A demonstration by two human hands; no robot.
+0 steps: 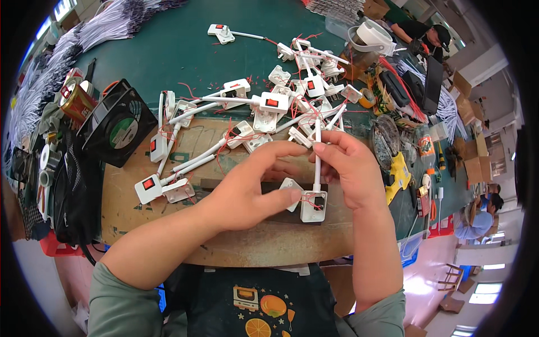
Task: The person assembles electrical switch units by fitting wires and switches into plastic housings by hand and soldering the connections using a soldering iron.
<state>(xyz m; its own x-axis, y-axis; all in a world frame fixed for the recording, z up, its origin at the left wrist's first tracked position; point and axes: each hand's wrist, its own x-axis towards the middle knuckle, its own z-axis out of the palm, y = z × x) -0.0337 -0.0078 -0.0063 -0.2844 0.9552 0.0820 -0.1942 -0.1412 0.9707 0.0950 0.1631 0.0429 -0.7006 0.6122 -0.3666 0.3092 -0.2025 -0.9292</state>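
Note:
A white switch housing (313, 212) lies open near the bench's front, with a black part and thin red wires inside. A white tube (317, 168) runs up from it, away from me. My right hand (351, 167) pinches this tube between thumb and fingers, near its upper end. My left hand (241, 188) arches over the left side, fingers stretched and thumb apart. Its thumb tip rests at a small white cover plate (288, 190) beside the housing, joined by red wire. The left index fingertip comes close to the tube; the other left fingers are partly hidden.
White tubes with switch housings, one with a red rocker switch (273, 103), lie heaped beyond my hands. A black fan (119, 124) stands left. On the right are a yellow tool (397, 176), an orange tape roll (366, 98) and a bucket (371, 38). Other people work at far right.

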